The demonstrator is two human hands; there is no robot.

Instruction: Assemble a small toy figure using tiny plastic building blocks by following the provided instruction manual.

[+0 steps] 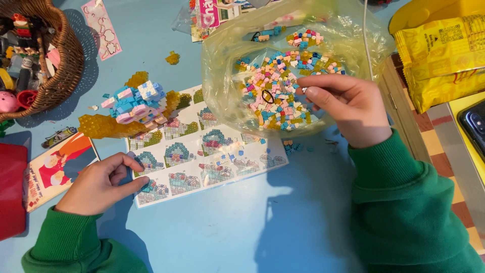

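resting nearest the camera, the left hand (98,184) lies on the light blue tabletop (227,232) with its fingertips touching the near-left corner of the instruction sheet (207,151), thumb and fingers loosely curled and a little apart, clamped on nothing that shows. a green sleeve (404,212) covers each forearm. taking that sheet as the landmark: it lies flat with its long axis running left to right, tilted a little so its right end sits farther up the tabletop, and it is printed with rows of small pictures of a build in steps.

just past the sheet's far-left edge, touching it, stands the half-built brick model (136,103), pale blue, pink and white on a clear yellow base. to the left of the sheet lie a picture card (58,169) and, at the frame edge, a red box (11,189).

beyond the sheet's far-right edge, overlapping it, sits the clear plastic bag (283,65), spread open and full of loose small bricks (278,93) in pink, blue, yellow and white. the right hand (348,108) is at the bag's right side, fingers drawn together and pointing left into the pile; whether a brick is pinched between them i cannot tell. so the bricks lie straight left of the right hand, touching or just beside its fingertips, and well apart from the left hand, up and to its right.

farthest off, a wicker basket (60,65) of odds and ends sits beyond the sheet's left end, and yellow packets (444,55) beyond its right.
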